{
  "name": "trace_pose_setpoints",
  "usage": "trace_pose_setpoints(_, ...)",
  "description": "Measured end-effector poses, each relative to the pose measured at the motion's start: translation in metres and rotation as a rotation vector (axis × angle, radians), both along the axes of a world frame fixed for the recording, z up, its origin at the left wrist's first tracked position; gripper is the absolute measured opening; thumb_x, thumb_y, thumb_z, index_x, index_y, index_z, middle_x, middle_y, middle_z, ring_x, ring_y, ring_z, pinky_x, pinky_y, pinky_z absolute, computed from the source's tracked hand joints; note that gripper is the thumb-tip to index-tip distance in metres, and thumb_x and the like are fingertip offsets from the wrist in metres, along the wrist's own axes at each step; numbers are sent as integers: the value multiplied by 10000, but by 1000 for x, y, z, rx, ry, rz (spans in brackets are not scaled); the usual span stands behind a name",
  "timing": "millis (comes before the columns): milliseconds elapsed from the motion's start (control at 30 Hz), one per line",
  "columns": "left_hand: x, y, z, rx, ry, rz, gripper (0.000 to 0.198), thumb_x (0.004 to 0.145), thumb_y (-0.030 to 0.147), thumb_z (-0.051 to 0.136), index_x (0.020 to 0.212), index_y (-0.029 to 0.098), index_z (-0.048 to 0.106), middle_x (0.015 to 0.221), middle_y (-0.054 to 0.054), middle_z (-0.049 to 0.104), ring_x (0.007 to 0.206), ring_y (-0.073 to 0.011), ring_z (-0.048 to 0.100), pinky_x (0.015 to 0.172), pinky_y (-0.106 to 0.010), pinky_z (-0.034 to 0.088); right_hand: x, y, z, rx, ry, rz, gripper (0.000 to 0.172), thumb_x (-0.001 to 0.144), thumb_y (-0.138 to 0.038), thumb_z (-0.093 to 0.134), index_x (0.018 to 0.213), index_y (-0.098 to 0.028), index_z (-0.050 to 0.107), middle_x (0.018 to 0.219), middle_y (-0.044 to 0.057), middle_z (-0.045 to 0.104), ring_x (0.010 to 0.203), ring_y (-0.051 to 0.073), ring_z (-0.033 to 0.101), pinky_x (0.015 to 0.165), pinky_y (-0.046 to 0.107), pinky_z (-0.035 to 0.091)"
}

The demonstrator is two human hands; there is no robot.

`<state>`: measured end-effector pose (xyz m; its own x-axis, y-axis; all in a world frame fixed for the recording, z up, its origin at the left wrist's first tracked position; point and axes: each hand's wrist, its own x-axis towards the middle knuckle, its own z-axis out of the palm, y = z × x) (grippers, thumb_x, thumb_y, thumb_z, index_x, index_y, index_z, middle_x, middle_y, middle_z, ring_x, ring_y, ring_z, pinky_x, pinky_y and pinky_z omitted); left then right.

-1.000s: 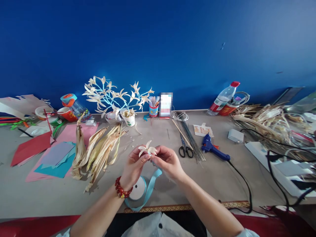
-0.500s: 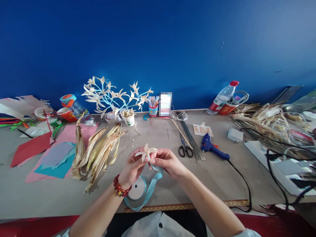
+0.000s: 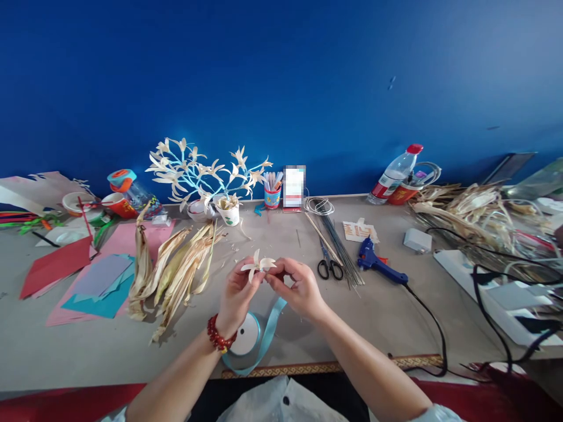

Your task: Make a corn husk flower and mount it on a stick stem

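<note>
Between my two hands, above the near middle of the table, is a pale corn-husk flower [image 3: 257,265] with narrow spread petals. My left hand [image 3: 238,291] is closed on its base, thumb against fingers. The fingers of my right hand [image 3: 299,288] pinch close beside the flower, at the light-blue ribbon [image 3: 271,329]; the pinch point itself is partly hidden. From there the ribbon curves down to its white spool [image 3: 246,334], which lies flat on the table by my left wrist.
Dried corn husks [image 3: 185,264] and coloured paper [image 3: 99,281] lie to the left. Behind stands a cup of finished husk flowers [image 3: 229,212]. Scissors [image 3: 330,268], wires [image 3: 341,243] and a blue glue gun [image 3: 380,265] with its cord lie to the right, before a power strip [image 3: 475,293].
The flower has tilted and shifted slightly left and up. My right hand has turned at the ribbon, whose end by the fingers has shifted.
</note>
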<state>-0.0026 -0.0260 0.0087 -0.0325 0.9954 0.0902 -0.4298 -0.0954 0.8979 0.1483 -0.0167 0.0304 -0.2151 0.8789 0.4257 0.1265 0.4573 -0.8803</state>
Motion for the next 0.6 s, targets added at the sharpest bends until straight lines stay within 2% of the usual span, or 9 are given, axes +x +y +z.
trace_pose_setpoints(167,5,-1,-1,3,15,83,178,739,297,814,820,191,695,768,6,649,724,-119,583,720,-231,508,-1,-3,0,241,-222,-133,107,871,-191,578,767,-215,584,686,22,605,619,156,521,609,275,403)
trace_pose_setpoints(233,6,-1,-1,21,35,103,163,752,298,803,822,192,701,790,-2,647,743,-125,584,724,-233,510,-2,-4,-1,279,-248,-153,98,872,-186,577,781,-219,590,706,34,623,633,166,532,633,291,412)
trace_pose_setpoints(467,1,-5,-6,50,20,69,139,820,297,747,913,198,714,877,-24,655,832,-140,596,796,-241,505,-1,-3,2,71,-18,-15,169,895,-248,615,732,-211,591,671,5,622,605,143,534,590,264,419)
trace_pose_setpoints(600,1,-5,-2,79,55,43,180,809,288,757,960,203,706,917,-33,658,886,-165,612,840,-269,506,-2,-3,4,109,-47,-40,152,896,-227,598,745,-211,591,682,8,616,600,139,533,582,260,416)
